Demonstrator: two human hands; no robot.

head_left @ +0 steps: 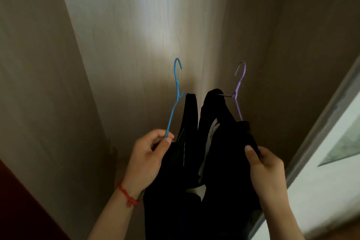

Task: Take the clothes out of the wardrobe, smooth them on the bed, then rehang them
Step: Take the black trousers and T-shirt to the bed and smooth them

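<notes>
Hands: our left hand (148, 154) pinches blue wire hanger (176, 91); right hand (266, 167) grips black garment (220, 142) below purple wire hanger (238, 87). We advise keeping both hooks apart.

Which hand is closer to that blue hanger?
Left. The left hand pinches the blue hanger at its lower arm. The right hand grips the dark clothes on the purple hanger, well aside.

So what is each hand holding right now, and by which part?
Left hand pinches the blue wire hanger by its lower arm; right hand grips the dark garment on the purple wire hanger by its shoulder fabric.
</notes>
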